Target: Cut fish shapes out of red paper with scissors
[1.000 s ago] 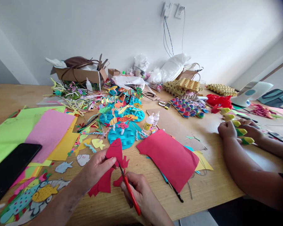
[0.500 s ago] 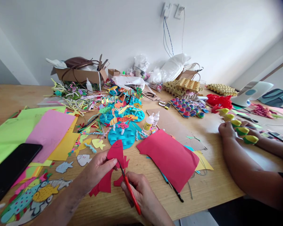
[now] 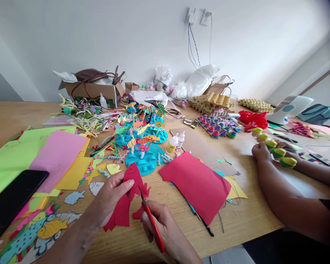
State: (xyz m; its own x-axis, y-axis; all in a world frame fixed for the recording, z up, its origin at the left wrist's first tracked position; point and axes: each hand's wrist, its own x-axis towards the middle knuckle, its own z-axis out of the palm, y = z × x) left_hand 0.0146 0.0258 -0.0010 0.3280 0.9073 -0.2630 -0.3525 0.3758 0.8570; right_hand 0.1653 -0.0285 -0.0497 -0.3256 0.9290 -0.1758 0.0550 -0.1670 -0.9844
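Observation:
My left hand [image 3: 112, 194] pinches a red paper piece [image 3: 132, 172] with a rounded, pointed top and a small drawn face line. Red-handled scissors [image 3: 154, 225] are gripped in my right hand [image 3: 162, 223], their dark blades pointing up at the right edge of that piece. Below and beside it lie red paper scraps [image 3: 122, 216] on the wooden table. A large red sheet [image 3: 198, 185] rests to the right of my hands. Small paper fish, among them a grey-blue one [image 3: 74, 197], lie left of my left hand.
A black phone [image 3: 16, 200] lies on coloured paper at left. Glue bottles [image 3: 172, 143] and blue decorated discs [image 3: 141, 160] stand beyond my hands. At right, another person's hands [image 3: 262, 152] hold yellow-green cups [image 3: 279, 153]. Egg trays [image 3: 210, 101] are at the back.
The red piece has shifted slightly left and turned, showing more of its right side. My left thumb sits higher on it, and the scissor tips have moved slightly away.

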